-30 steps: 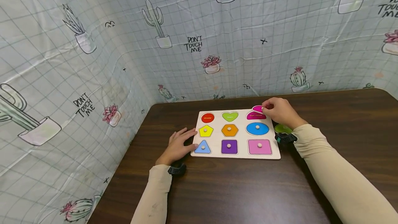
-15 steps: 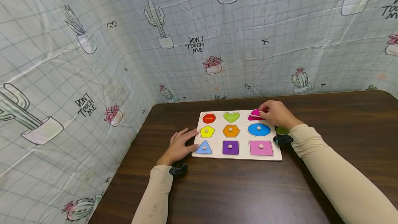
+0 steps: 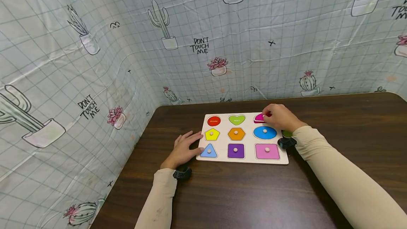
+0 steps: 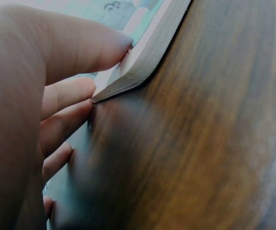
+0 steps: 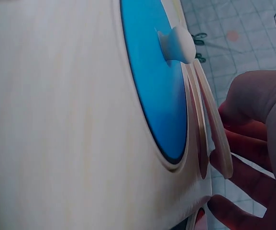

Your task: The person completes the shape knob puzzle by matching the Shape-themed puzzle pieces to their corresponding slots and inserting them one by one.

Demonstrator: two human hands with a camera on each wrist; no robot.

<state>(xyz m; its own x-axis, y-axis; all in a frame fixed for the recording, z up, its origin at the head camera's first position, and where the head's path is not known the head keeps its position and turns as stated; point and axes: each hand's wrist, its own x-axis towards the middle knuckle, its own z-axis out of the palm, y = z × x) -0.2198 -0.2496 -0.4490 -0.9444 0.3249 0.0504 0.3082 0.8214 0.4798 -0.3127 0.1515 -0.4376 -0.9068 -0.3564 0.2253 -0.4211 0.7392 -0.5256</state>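
Note:
A pale wooden puzzle board [image 3: 220,150] lies on the table, bearing knobbed shapes. My right hand [image 3: 283,116] pinches a magenta half-circle puzzle piece [image 3: 259,117] at the board's far right corner. That piece overlaps the matching magenta recess; in the right wrist view its edge [image 5: 217,124] stands tilted, with a narrow gap to the board. Beside it is the blue oval piece [image 5: 152,86] with its white knob. On the board's left side rests my left hand [image 3: 182,150]: the thumb presses the top near the blue triangle [image 3: 208,151], straight fingers touching the edge.
Partly hidden by the right wrist, a green piece [image 3: 287,134] lies right of the board. The red circle recess [image 3: 213,121] and green heart recess [image 3: 236,119] show printed words. A cactus-print cloth [image 3: 248,45] hangs behind the brown table [image 3: 229,193].
My right hand has moved slightly left and down with the magenta half-circle, bringing it from beyond the far edge to over its recess. The left hand stays on the board.

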